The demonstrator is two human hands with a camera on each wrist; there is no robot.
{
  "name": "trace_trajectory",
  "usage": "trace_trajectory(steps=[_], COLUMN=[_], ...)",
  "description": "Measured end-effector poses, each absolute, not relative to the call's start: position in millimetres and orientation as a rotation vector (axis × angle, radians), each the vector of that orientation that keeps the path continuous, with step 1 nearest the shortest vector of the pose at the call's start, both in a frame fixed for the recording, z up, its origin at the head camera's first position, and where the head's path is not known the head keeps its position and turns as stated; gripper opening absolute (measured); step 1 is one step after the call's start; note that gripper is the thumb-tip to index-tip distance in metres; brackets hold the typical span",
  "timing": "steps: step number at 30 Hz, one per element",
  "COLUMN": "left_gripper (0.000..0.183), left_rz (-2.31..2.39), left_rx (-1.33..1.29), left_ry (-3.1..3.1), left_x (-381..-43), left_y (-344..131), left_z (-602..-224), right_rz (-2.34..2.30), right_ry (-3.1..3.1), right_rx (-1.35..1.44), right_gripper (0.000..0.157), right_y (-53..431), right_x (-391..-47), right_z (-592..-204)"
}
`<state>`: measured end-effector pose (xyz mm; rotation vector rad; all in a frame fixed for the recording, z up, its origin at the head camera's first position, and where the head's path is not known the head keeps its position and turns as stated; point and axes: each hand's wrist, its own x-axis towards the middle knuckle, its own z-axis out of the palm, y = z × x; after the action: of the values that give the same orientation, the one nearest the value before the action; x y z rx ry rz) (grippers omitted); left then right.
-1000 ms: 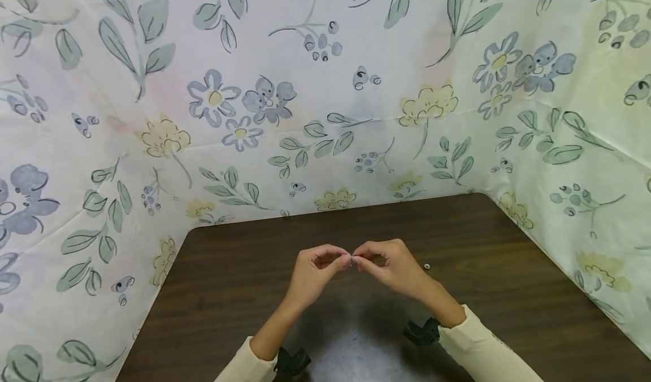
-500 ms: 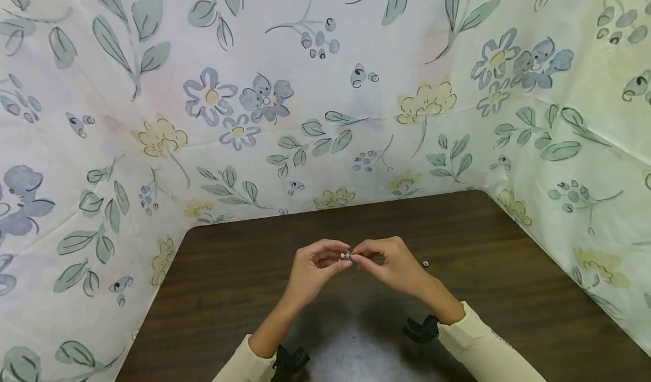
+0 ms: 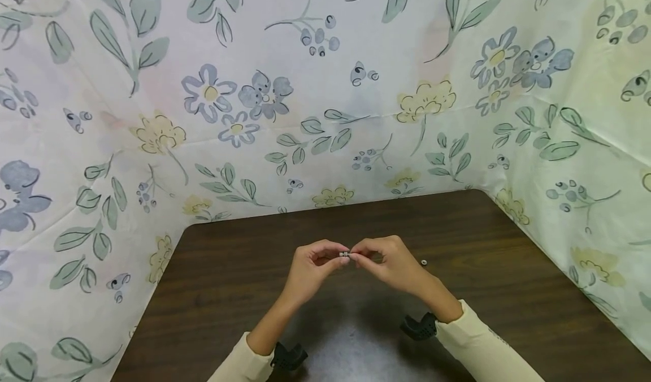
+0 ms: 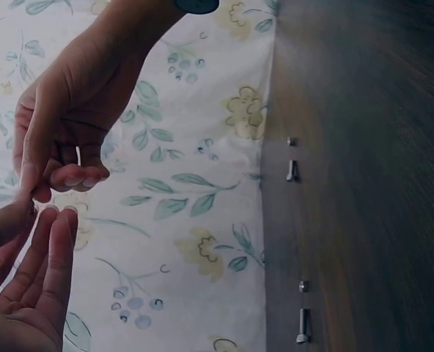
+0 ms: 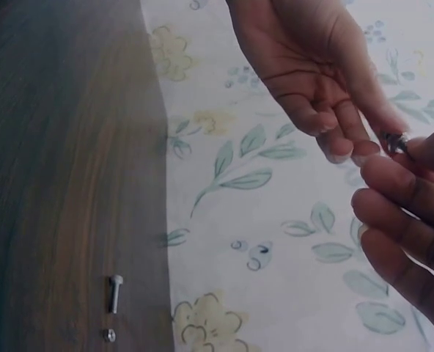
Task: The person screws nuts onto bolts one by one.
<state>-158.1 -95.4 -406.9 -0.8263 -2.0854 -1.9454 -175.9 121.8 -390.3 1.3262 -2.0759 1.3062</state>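
Both hands meet above the table at the middle of the head view. A small silver bolt (image 3: 344, 254) lies between their fingertips, with a ribbed, wider part at its left end. My left hand (image 3: 311, 266) pinches that end between thumb and fingers. From the other side, my right hand (image 3: 389, 260) pinches the thin end of the bolt with thumb and forefinger. In the right wrist view the bolt (image 5: 396, 141) shows as a dark, shiny piece, partly covered by fingertips. The left wrist view has it almost wholly hidden by the left hand (image 4: 37, 271).
A nut (image 3: 424, 262) lies on the dark wooden table (image 3: 244, 246), right of the right hand. The left wrist view shows bolts (image 4: 303, 326) and nuts (image 4: 303, 286) on the tabletop; the right wrist view also shows a bolt (image 5: 115, 293). Flowered cloth (image 3: 325, 144) surrounds the table.
The left fingers covered the bolt, then parted and showed it; now they have closed in on its end again. The right hand keeps its pinch. The head view has shifted slightly.
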Motion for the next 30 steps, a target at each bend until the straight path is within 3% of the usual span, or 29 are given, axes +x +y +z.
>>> trace_trajectory(steps=[9,17,20,25,30], left_gripper=[0.009,0.025,0.021,0.034,0.028], left_rz=[-1.957,-2.012,-2.054,-2.036,-1.978], left_rx=[-0.8,-0.743,-0.778,-0.844,-0.838], left_ry=[-2.128,-2.131,-2.065,-2.01,-2.017], left_x=[-157.8,-159.3,-158.8,-158.7,-159.4], left_y=[-95.6,-97.0,-98.9,-98.8,-97.3], left_z=[-404.4,-406.0,-408.1,-408.0,-408.4], right_rz=[1.294,1.275,1.272,1.289,1.291], right_ry=[-2.072,-2.088,-2.084,-2.078,-2.075], right_rx=[1.336,1.316,1.314,1.311,1.311], right_gripper=[0.016,0.016,0.016,0.013,0.014], right_y=[121.5,121.0,121.0,121.5,121.6], right_x=[-176.5,-174.6,-173.5,-174.8,-175.4], right_z=[-390.0,-390.0,-391.2,-391.6,-391.6])
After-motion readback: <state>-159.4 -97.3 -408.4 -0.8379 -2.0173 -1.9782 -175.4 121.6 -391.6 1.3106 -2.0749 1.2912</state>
